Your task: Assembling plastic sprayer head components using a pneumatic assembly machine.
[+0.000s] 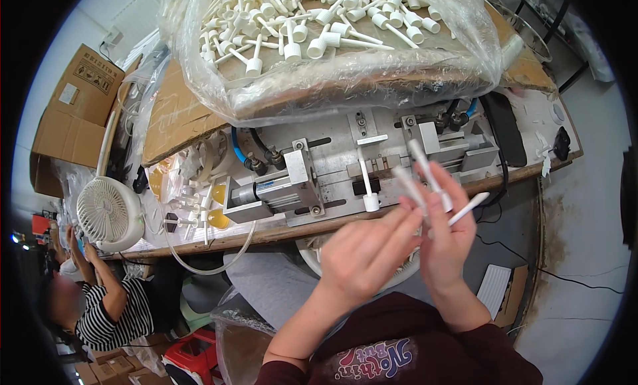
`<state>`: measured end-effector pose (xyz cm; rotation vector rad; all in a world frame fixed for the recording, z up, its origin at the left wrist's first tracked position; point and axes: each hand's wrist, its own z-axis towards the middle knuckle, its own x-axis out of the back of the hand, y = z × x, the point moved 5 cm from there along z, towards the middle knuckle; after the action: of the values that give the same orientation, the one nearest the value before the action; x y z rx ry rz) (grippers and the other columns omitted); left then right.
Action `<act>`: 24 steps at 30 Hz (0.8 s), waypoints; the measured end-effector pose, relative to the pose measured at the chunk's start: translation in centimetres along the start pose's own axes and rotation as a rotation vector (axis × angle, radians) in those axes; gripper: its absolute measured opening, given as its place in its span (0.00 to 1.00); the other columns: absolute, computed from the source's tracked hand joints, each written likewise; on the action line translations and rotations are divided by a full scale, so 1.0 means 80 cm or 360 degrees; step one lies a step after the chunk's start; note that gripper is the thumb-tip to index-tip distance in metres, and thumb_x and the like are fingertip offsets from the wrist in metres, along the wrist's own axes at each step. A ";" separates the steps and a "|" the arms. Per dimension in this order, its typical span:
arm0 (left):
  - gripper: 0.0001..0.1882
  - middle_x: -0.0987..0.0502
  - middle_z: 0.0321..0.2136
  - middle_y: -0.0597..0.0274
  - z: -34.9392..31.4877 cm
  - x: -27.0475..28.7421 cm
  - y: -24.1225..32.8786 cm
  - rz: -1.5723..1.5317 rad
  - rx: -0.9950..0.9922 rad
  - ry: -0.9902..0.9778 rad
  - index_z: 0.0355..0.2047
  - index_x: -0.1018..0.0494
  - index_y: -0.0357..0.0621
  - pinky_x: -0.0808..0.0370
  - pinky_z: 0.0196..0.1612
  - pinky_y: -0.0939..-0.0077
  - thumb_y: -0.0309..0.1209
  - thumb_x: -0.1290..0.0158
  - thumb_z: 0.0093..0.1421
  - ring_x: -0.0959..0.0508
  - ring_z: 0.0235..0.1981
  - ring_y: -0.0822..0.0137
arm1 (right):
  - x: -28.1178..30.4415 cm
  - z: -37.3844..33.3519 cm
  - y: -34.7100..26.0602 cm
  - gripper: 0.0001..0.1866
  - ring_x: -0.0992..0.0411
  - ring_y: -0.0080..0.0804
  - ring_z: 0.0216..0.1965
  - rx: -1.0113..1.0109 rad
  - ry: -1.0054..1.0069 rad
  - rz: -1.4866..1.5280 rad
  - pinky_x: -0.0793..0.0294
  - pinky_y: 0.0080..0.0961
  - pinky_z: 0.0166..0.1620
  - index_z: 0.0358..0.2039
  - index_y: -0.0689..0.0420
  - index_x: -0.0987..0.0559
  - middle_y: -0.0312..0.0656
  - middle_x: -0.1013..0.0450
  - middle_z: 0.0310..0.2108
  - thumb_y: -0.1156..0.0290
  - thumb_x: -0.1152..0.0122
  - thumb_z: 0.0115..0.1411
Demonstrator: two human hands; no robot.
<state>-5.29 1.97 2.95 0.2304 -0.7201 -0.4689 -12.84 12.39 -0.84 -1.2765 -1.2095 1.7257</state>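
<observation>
Item: left hand (362, 262). Fingers bunched together, tips at the right hand's fingers; whether they pinch a blurred stick, I cannot tell.

Item: right hand (446, 242). Palm up, fingers curled around several white sticks (469, 209), which splay in different directions. Risk: one slips out, the likely cause being a shared, loose grip. With my hands just in front of the bench edge (279, 233), a dropped piece could end up on the floor.

Item: one capped stick (367, 176), on the metal fixture, its cap toward me, near my left fingertips. Risk: knocked askew, should a knuckle or a splayed stick brush it.

Item: two metal blocks, left (300, 179) and right (432, 142), flanking that piece. They look able to slide along slots. Risk: a pinched finger, if they close while I reach between them.

Item: clear hose (199, 271), looped over the bench edge, left of my arm. Risk: snagged by a sleeve or knee, if I shift that way.

Item: pile of capped sticks (319, 46), in a clear plastic bag (359, 79) behind the fixture. Risk: pieces spill onto the metalwork, if the slack front of the bag sags or gets tugged.
</observation>
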 end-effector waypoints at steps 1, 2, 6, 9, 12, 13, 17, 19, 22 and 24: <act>0.24 0.18 0.38 0.57 0.001 0.000 -0.001 -0.0051 0.0038 -0.0014 0.43 0.21 0.40 0.24 0.27 0.76 0.29 0.29 0.43 0.19 0.28 0.65 | -0.005 -0.004 0.004 0.21 0.25 0.44 0.54 -0.0036 -0.0048 0.0093 0.22 0.33 0.53 0.62 0.68 0.35 0.57 0.31 0.57 0.71 0.55 0.72; 0.24 0.18 0.36 0.58 0.002 -0.001 -0.002 -0.0102 0.0076 -0.0028 0.43 0.21 0.40 0.23 0.28 0.75 0.29 0.29 0.43 0.18 0.29 0.64 | -0.009 -0.007 0.008 0.20 0.25 0.45 0.54 -0.0072 -0.0096 0.0187 0.23 0.35 0.54 0.61 0.69 0.35 0.57 0.30 0.56 0.72 0.55 0.72; 0.24 0.19 0.34 0.58 -0.008 0.005 -0.010 -0.0197 0.0212 -0.0098 0.43 0.22 0.39 0.21 0.31 0.74 0.24 0.30 0.43 0.18 0.30 0.62 | -0.015 -0.013 0.024 0.20 0.24 0.42 0.53 -0.0176 -0.0305 0.0177 0.24 0.31 0.55 0.61 0.67 0.35 0.55 0.25 0.50 0.70 0.57 0.73; 0.20 0.19 0.35 0.58 -0.013 0.018 -0.017 -0.0239 0.0277 -0.0075 0.40 0.20 0.39 0.21 0.32 0.73 0.23 0.30 0.44 0.18 0.30 0.62 | -0.001 -0.008 0.026 0.20 0.22 0.28 0.35 -0.0124 -0.0293 -0.0117 0.24 0.19 0.37 0.60 0.64 0.34 0.51 0.22 0.44 0.66 0.57 0.74; 0.17 0.18 0.36 0.58 -0.016 0.020 -0.025 -0.0092 0.0421 -0.0012 0.37 0.19 0.39 0.20 0.32 0.74 0.23 0.30 0.44 0.18 0.30 0.62 | 0.015 0.001 0.027 0.18 0.34 0.15 0.14 -0.0134 -0.0064 -0.0058 0.39 0.11 0.19 0.57 0.64 0.33 0.48 0.22 0.37 0.64 0.58 0.74; 0.17 0.18 0.36 0.57 -0.017 0.018 -0.029 -0.0013 0.0480 0.0005 0.36 0.18 0.39 0.20 0.32 0.74 0.23 0.31 0.44 0.18 0.30 0.63 | 0.018 0.001 0.028 0.18 0.35 0.14 0.13 -0.0136 -0.0080 -0.0055 0.41 0.11 0.19 0.57 0.64 0.33 0.47 0.22 0.36 0.64 0.58 0.74; 0.14 0.17 0.40 0.61 -0.011 0.001 -0.033 0.0321 0.0324 -0.0274 0.37 0.18 0.41 0.24 0.26 0.75 0.25 0.33 0.47 0.20 0.26 0.66 | 0.024 -0.003 0.024 0.18 0.43 0.10 0.11 -0.0073 -0.0144 -0.0070 0.46 0.08 0.16 0.55 0.65 0.31 0.50 0.21 0.39 0.64 0.57 0.74; 0.13 0.17 0.41 0.61 -0.012 -0.007 -0.045 0.0310 0.0308 -0.0321 0.36 0.18 0.41 0.25 0.26 0.74 0.26 0.34 0.49 0.20 0.25 0.66 | 0.023 -0.004 0.018 0.18 0.43 0.09 0.11 -0.0054 -0.0200 -0.0093 0.45 0.08 0.17 0.55 0.65 0.31 0.53 0.21 0.42 0.65 0.57 0.74; 0.11 0.17 0.43 0.61 -0.014 -0.008 -0.053 0.0268 0.0256 -0.0347 0.36 0.19 0.41 0.25 0.26 0.74 0.25 0.36 0.50 0.20 0.24 0.67 | 0.026 -0.006 0.011 0.20 0.44 0.08 0.11 -0.0100 -0.0124 -0.0102 0.45 0.08 0.17 0.57 0.66 0.31 0.55 0.22 0.46 0.65 0.56 0.73; 0.12 0.17 0.44 0.60 -0.015 -0.010 -0.051 0.0233 0.0190 -0.0351 0.37 0.19 0.40 0.25 0.27 0.75 0.23 0.36 0.50 0.20 0.23 0.67 | 0.030 -0.006 0.010 0.20 0.44 0.07 0.12 -0.0074 -0.0150 -0.0104 0.45 0.08 0.17 0.58 0.66 0.31 0.55 0.22 0.47 0.65 0.56 0.73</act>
<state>-6.35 -1.16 0.14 0.2381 -0.9755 -0.3146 -13.09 14.38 -2.44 -1.1804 -1.3380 1.7362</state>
